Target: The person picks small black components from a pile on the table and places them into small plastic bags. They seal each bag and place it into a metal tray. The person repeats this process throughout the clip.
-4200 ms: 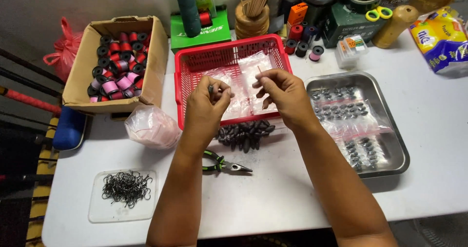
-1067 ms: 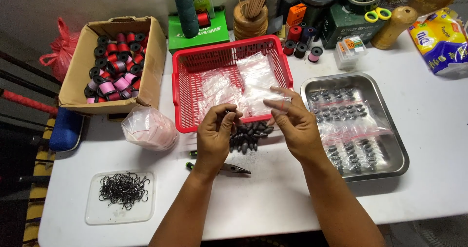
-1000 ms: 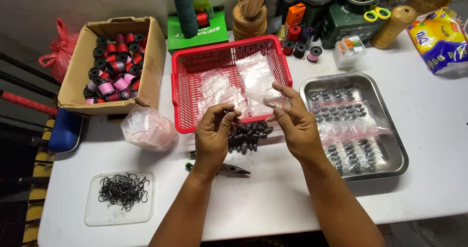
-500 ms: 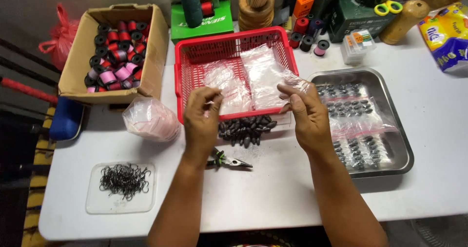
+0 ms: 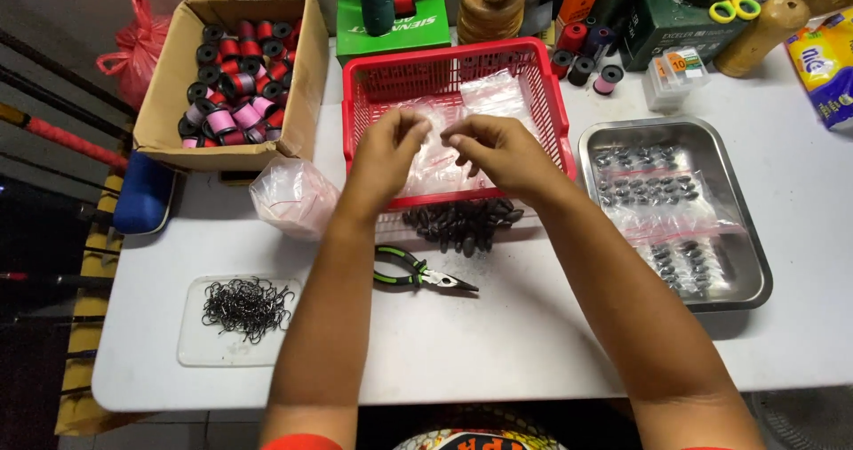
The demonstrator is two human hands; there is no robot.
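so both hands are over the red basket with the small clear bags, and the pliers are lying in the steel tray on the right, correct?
Not quite. The head view shows the pliers lying on the white table, in front of the pile of dark pieces, not in the steel tray. The rest holds: left hand and right hand are over the red basket with the clear bags.
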